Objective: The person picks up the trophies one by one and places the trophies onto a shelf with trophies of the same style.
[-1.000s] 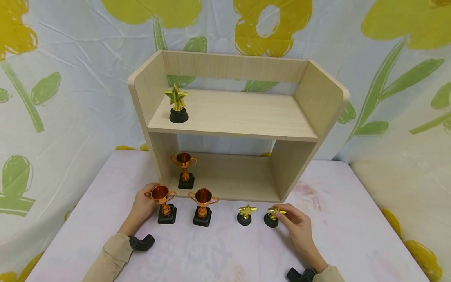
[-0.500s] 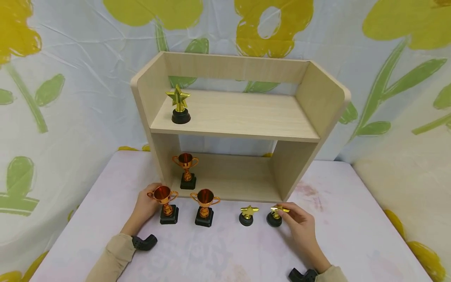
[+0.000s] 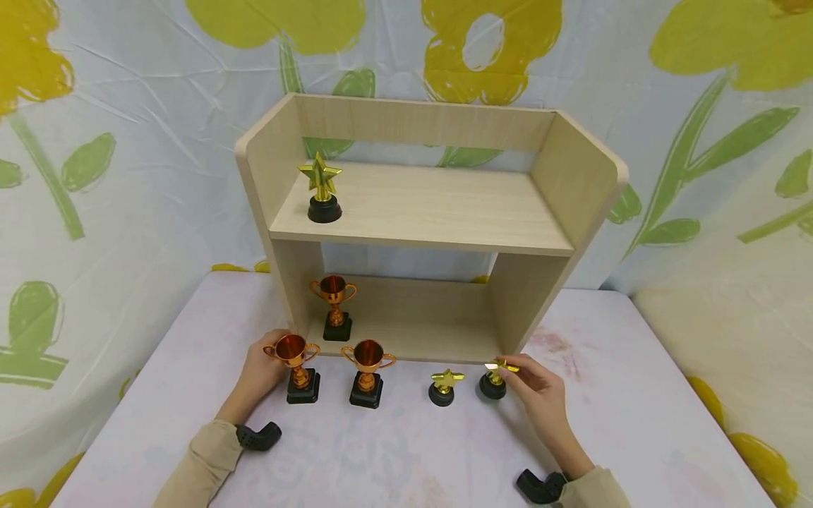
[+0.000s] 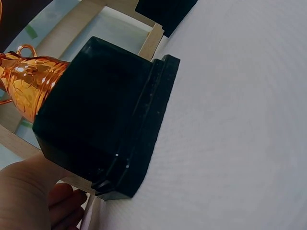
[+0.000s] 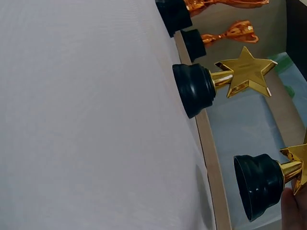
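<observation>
My left hand (image 3: 259, 365) grips the leftmost bronze trophy cup (image 3: 293, 351), which stands upright on the table; some fingers are hidden behind it. In the left wrist view its black square base (image 4: 96, 110) fills the middle, with the thumb running behind it. My right hand (image 3: 545, 403) pinches a gold star trophy (image 3: 493, 385) by its star. From the right wrist, that trophy's round black base (image 5: 259, 184) shows clear of the table, its shadow apart from it. A second star trophy (image 3: 442, 393) stands to its left, and another bronze cup (image 3: 367, 368) further left.
Behind the row is a two-tier wooden shelf (image 3: 419, 243). Its upper board carries a gold star trophy (image 3: 322, 189) at the left. On the lower board, also left, stands a bronze cup (image 3: 334, 303). A flower-printed cloth (image 3: 159, 176) hangs behind.
My right hand has raised the star trophy off the table and moved it slightly toward the shelf. The left hand and its cup have stayed put.
</observation>
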The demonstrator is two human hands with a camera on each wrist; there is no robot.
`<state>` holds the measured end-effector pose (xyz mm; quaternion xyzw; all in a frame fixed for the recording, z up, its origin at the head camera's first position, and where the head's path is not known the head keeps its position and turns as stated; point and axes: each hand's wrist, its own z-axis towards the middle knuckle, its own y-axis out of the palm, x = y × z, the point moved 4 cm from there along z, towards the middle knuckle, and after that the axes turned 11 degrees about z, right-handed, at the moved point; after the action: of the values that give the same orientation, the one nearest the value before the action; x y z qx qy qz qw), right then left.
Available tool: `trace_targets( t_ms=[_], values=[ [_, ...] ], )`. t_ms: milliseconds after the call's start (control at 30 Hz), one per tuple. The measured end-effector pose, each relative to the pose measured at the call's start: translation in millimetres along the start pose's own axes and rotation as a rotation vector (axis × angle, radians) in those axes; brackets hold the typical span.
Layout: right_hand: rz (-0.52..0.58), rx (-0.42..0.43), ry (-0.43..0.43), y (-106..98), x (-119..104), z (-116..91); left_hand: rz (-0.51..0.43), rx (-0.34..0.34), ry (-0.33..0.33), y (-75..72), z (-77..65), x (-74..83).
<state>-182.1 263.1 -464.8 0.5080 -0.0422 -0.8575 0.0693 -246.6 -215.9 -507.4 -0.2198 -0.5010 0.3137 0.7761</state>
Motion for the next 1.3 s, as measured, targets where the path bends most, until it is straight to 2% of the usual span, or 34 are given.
trace_targets(
  t_ms=[367,500,633,933,1300],
  values=[
    [-0.095,0.041,0.017,0.5,-12.4,10.9,-0.012,-0.002,0.007,0.0,0.3,-3.0],
    [-0.091,0.063,0.008,2.0,-17.8,16.0,0.001,-0.022,-0.013,-0.1,1.1,-3.2],
    [-0.085,0.083,0.000,4.3,-22.6,19.4,0.013,-0.019,0.000,-1.3,1.1,-1.3],
    [-0.053,0.060,-0.023,6.7,-31.8,27.4,0.001,-0.008,0.016,0.0,0.5,-4.0],
    [-0.098,0.091,-0.055,6.9,-43.0,34.4,0.000,-0.033,-0.002,-0.2,1.0,-1.1]
  ],
)
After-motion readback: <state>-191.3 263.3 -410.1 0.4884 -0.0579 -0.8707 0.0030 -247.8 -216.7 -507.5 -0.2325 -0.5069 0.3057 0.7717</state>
